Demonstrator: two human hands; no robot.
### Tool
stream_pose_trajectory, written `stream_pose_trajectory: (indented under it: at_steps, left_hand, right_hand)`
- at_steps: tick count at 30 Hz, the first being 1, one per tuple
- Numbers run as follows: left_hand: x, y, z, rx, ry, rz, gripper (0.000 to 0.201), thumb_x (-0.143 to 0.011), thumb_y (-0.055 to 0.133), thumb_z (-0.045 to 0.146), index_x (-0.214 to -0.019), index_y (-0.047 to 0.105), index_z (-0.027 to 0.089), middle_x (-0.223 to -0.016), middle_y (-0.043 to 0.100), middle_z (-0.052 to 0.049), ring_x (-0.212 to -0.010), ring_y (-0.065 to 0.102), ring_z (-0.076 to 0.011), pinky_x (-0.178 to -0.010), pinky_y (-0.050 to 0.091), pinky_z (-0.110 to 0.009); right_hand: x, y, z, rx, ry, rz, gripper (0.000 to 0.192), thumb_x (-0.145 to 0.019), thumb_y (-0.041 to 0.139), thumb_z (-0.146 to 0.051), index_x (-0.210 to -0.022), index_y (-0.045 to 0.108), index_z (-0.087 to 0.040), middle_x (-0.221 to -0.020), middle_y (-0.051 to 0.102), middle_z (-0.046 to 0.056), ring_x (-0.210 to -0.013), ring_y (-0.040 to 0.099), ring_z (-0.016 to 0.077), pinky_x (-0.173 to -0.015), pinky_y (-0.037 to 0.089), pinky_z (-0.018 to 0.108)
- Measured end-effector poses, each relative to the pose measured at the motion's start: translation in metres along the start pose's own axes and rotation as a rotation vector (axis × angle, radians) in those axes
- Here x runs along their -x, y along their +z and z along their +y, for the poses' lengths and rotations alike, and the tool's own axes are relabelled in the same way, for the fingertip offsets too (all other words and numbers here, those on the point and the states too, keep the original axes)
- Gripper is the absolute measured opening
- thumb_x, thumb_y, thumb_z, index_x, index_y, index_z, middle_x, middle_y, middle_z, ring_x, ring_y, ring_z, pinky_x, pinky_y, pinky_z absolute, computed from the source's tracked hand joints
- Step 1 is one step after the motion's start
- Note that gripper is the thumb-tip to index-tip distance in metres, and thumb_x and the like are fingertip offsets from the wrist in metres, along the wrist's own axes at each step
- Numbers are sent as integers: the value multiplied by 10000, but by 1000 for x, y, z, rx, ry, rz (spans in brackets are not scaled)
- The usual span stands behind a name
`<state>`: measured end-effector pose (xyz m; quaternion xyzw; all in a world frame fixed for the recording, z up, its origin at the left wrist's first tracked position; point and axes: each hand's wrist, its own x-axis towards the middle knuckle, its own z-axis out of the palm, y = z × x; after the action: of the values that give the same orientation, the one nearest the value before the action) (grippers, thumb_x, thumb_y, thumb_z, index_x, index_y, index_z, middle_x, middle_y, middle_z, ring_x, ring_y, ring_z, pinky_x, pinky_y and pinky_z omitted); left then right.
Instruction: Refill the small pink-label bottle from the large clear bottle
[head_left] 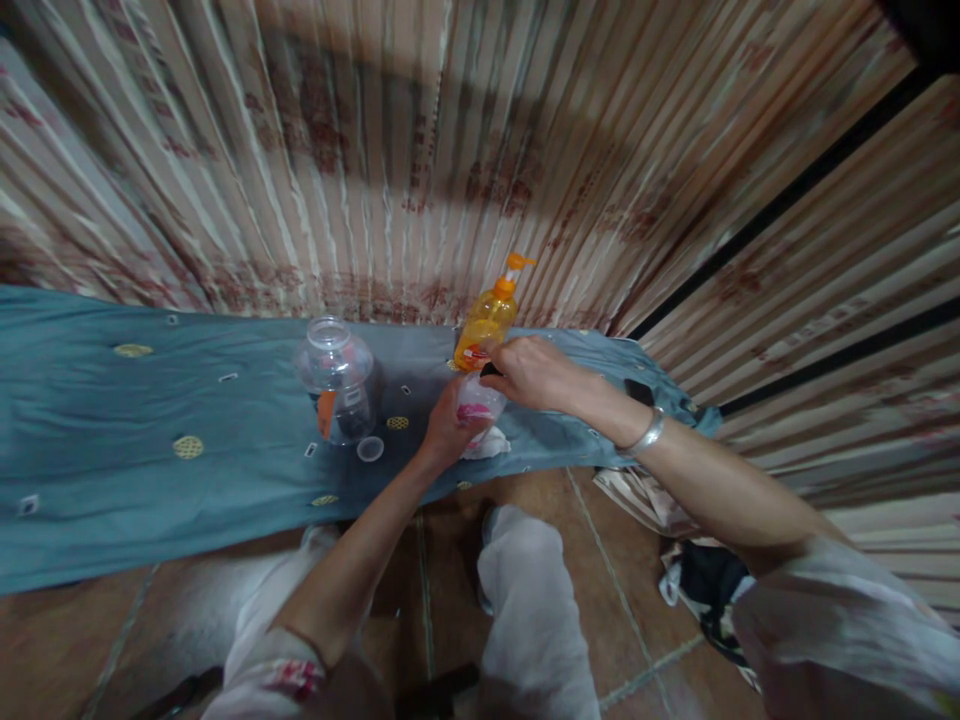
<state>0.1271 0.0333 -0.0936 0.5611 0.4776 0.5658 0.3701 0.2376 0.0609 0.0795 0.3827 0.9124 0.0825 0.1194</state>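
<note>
left hand (448, 428) grips small bottle (478, 400) | right hand (534, 372) clenched on its top | jar (335, 380), pump bottle (489, 318) near

A striped curtain (420, 150) with faded reddish patterns hangs across the back, its folds blurred. To the right, more striped cloth (825, 270) runs at a slant, crossed by dark bars. A blue cloth (112, 430) with small yellow dots covers a low surface. Below lies a brown tiled floor (600, 600) with pale grout lines. The light is dim and warm.
</note>
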Motion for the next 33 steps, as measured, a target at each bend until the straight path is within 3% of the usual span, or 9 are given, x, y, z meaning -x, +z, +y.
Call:
stream_pose_trajectory:
  at_steps: [14, 23, 33]
  left_hand:
    - [1, 2, -4, 18, 11, 11, 661, -604, 727, 303, -1203, 453, 262, -1029, 619, -57, -971, 576, -216, -866, 467, -397]
    - [5, 5, -7, -64, 17, 67, 887, -527, 768, 398, -1271, 345, 165, -1266, 463, -141, -1168, 458, -270, -1012, 352, -442]
    - [17, 15, -15, -151, -34, 143, 1008, -475, 798, 428, -1303, 291, 160, -1309, 402, -163, -1248, 381, -308, -1062, 291, -470]
  right_hand:
    - [-1, 5, -5, 7, 80, 29, 383, -899, 413, -385, -1063, 591, -88, -924, 685, 174, -921, 632, 284, -733, 443, 337]
    - [1, 10, -4, -20, 145, 87, 399, -895, 417, -414, -1119, 528, -102, -906, 689, 144, -883, 646, 263, -684, 430, 303]
    - [-3, 21, -15, -116, 244, 192, 444, -894, 399, -412, -1177, 495, -84, -944, 668, 173, -884, 628, 291, -728, 435, 340]
